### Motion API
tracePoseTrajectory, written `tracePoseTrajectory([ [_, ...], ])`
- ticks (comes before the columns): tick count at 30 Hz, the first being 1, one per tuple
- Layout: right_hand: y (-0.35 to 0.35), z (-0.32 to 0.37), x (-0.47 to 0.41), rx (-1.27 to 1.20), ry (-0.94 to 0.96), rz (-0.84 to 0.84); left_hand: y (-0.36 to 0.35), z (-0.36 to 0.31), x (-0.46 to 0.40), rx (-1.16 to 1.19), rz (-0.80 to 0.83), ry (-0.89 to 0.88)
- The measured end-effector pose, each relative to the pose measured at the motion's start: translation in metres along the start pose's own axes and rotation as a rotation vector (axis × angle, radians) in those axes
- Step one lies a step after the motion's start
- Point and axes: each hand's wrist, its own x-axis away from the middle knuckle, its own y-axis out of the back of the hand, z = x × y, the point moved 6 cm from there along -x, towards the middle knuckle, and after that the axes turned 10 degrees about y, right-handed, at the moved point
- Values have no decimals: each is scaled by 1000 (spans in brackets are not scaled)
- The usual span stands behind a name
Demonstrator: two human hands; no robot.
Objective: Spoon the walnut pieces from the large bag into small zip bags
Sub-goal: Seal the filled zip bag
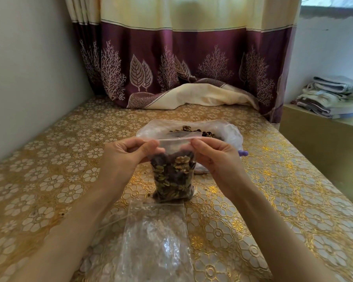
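A small clear zip bag point(173, 176) filled with walnut pieces and other nuts stands upright on the table in the middle of the view. My left hand point(126, 154) pinches the left end of its zip strip and my right hand point(216, 156) pinches the right end. Behind it lies the large clear bag point(228, 131), open, with walnut pieces showing inside. A purple spoon handle point(243, 153) pokes out from behind my right hand. Empty small zip bags point(157, 239) lie flat on the table in front of the filled one.
The table point(55, 180) carries a gold floral cloth. A grey wall runs along its left side. A purple and cream curtain point(181, 68) hangs at the far end, its hem lying on the tabletop. Folded towels point(332, 96) sit on a ledge at the right.
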Motion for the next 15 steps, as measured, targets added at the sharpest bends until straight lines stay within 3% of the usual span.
tracePoseTrajectory([
  [11,1,2,1,10,13,-21,2,-1,0,19,78,27],
  [15,2,2,1,18,6,-47,6,-4,0,38,33,-3],
])
